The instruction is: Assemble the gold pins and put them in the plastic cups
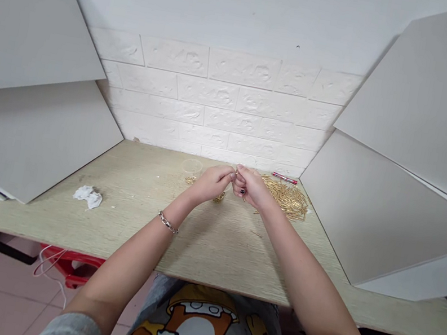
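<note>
Over the tabletop, my left hand (213,183) and my right hand (251,186) meet with their fingertips touching or nearly so. Both are closed in a pinch. Whatever lies between the fingertips is too small to make out. A heap of thin gold-coloured metal pins (288,201) is spread beside and behind my right hand. Just below my left hand sits a small cluster of gold-coloured pieces (219,197), partly covered by it. More small gold pieces (190,180) lie to its left, near a clear round lid or dish (191,166).
A red tube-shaped item (284,178) lies by the wall behind the pins. Crumpled white tissue (89,196) is at the left of the wooden table (226,254). Grey panels (32,130) stand on both sides. Below the table's left is a red stool (78,269).
</note>
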Motion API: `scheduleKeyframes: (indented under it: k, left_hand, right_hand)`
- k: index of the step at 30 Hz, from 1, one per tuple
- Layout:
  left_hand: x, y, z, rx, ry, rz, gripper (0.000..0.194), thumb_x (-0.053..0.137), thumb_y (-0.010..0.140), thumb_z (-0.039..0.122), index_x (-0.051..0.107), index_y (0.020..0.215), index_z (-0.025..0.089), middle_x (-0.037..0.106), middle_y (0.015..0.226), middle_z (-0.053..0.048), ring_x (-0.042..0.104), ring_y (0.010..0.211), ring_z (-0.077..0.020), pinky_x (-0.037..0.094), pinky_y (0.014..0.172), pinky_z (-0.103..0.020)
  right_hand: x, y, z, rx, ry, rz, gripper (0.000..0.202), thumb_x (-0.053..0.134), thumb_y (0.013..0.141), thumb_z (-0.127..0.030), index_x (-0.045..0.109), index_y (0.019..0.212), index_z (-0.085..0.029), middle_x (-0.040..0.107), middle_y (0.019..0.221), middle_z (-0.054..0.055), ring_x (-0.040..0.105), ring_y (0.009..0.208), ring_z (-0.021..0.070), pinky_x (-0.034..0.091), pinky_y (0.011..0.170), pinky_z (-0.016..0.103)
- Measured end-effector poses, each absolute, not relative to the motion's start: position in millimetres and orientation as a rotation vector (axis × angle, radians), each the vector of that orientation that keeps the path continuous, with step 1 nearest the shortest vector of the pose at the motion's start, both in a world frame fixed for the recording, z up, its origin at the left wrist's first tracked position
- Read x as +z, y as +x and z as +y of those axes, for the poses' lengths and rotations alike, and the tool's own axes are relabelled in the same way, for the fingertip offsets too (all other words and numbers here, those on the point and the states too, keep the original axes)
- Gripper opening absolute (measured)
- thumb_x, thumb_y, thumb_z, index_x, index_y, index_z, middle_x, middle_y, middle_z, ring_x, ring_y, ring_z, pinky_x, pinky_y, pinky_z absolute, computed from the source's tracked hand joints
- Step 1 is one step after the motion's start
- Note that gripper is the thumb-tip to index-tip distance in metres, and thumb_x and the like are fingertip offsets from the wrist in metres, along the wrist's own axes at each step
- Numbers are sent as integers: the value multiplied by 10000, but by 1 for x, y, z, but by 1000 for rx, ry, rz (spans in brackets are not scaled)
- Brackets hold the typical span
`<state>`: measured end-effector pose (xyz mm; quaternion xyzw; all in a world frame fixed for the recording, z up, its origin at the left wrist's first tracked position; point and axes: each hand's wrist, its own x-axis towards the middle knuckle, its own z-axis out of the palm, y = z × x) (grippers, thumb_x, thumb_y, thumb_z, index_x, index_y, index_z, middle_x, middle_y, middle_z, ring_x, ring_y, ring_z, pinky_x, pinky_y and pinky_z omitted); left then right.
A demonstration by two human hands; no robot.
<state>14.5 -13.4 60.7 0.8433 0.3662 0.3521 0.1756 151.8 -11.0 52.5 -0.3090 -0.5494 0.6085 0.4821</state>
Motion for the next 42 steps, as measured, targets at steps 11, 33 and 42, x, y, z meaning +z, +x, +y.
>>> scheduleKeyframes:
  k: [11,33,42]
  left_hand:
    - [63,16,-17,985,2416,1074,267,321,815,243,486,623,158,513,633,-1,465,630,-117,363,624,-241]
    - [63,18,-19,965,2082,1050,249,344,789,272,505,632,164,568,633,21,491,633,-114,392,638,-232]
    - [61,20,-18,948,1972,950,256,357,778,242,524,602,161,572,612,16,508,626,-112,408,636,-238]
  right_hand:
    - [51,150,-10,1393,-793,-1360,437,514,735,-496,284,514,-198,213,410,-92,257,326,43,236,329,190]
    - [44,152,-3,1343,-828,-1430,419,518,731,-502,312,530,-197,249,420,-86,275,338,46,264,328,192]
    - [46,153,-6,1268,-902,-1491,435,499,729,-547,333,533,-195,263,419,-82,298,337,49,281,327,195]
